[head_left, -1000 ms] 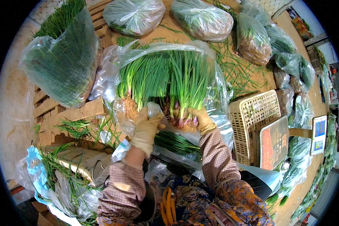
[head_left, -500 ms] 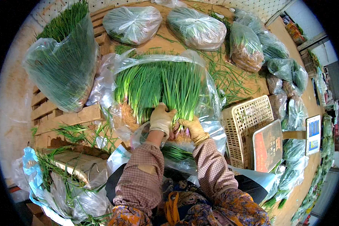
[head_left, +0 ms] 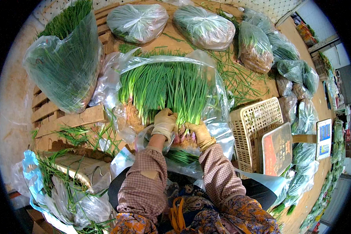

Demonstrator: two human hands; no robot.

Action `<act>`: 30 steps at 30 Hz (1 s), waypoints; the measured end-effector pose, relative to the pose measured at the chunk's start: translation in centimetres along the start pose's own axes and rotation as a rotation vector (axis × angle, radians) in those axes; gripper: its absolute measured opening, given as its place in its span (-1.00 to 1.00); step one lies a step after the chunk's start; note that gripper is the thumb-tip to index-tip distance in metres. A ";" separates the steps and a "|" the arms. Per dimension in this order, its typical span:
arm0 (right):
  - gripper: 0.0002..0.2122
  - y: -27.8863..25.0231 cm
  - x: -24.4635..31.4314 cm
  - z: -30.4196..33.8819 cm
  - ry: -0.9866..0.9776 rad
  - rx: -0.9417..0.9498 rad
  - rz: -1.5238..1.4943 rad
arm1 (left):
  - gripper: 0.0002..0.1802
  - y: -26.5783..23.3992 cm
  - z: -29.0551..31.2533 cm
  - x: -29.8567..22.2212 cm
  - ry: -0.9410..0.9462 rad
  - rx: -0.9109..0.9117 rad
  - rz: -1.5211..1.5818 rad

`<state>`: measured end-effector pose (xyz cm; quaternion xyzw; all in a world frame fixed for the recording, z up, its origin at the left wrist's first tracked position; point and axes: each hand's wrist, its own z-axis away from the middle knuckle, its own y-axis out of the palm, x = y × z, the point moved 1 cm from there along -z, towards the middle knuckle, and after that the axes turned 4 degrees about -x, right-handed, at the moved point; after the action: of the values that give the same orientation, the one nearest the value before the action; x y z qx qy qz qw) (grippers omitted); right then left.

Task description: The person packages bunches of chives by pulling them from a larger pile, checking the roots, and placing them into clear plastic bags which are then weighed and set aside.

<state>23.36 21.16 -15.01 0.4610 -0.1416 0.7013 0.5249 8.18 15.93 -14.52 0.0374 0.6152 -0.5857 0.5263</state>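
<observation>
A wide bundle of green onions (head_left: 152, 84), with long green leaves and pale, purplish bulbs, lies in an opened clear plastic bag (head_left: 221, 93) in front of me. My left hand (head_left: 164, 121), in a cream glove, is curled closed against the lower stalks at the middle of the bundle. On the right, my gloved right hand (head_left: 201, 134) wraps round the bulb end of the same stalks. Purplish bulbs and roots (head_left: 185, 138) show between the two hands. More green leaves (head_left: 182, 156) lie under the plastic nearest me. Some fingertips are hidden among the stalks.
To the right stand a cream plastic crate (head_left: 257, 121) and a scale (head_left: 277, 150) with a display (head_left: 323, 138). Filled bags (head_left: 137, 22) line the far side; a large bag of greens (head_left: 64, 70) leans at left beside a wooden pallet (head_left: 72, 121). Leaf scraps litter the floor.
My left hand has shifted slightly down and left, its fingers curling in more. My right hand stays at the bulbs, almost still.
</observation>
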 end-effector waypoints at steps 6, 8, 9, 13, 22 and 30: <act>-0.80 -0.7 -0.7 -0.5 0.046 -0.021 -0.037 | -0.81 1.1 -1.1 1.3 -0.183 -0.040 1.105; -0.79 0.2 -1.0 -0.3 0.044 -0.014 -0.040 | -0.76 -2.5 -3.1 3.2 0.125 -0.348 0.937; -0.79 0.7 -1.3 -0.4 0.036 0.001 -0.026 | -0.73 -4.5 -3.7 4.2 0.276 -0.501 0.836; -0.74 -2.6 -1.3 -0.7 -0.023 -0.059 0.054 | -0.77 -9.4 -1.7 -5.6 -0.138 -0.495 1.714; -0.65 0.4 -0.4 -0.1 -0.045 -0.056 0.246 | -0.53 1.6 -0.6 -2.9 0.052 0.121 0.002; -0.73 -0.8 -2.1 -0.2 0.047 -0.059 0.132 | -0.84 4.5 -0.9 0.1 0.055 -0.178 0.571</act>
<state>23.98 20.36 -17.04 0.4183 -0.1798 0.7406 0.4942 10.59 17.98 -17.89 0.1787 0.6427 -0.3566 0.6541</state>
